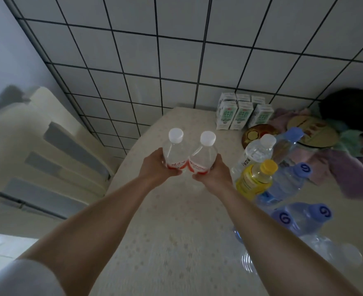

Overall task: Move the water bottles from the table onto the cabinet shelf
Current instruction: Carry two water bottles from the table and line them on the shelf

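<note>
Two water bottles with white caps and red labels are held up over the middle of the table [176, 242], side by side and touching. The left bottle [174, 153] is in the left hand [158, 167], whose fingers wrap round its lower part. The right bottle [202, 157] is in the right hand [213, 173], whose fingers wrap round it the same way. Both bottles stand almost straight up, caps tipped a little away from the person.

More bottles stand near the right edge of the table. One is clear with a white cap [255, 152]. Just in front of it is a yellow bottle with a yellow cap [255, 178]. Several bottles with blue caps [291, 180] stand beside these and closer to the near right corner.

At the far edge sit small green and white cartons [241, 113] in a bunch, against the tiled wall [176, 60]. A round dark dish [258, 134] lies in front of them. Crumpled cloth [347, 167] lies at the far right corner. A pale chair [48, 146] stands past the left edge.
</note>
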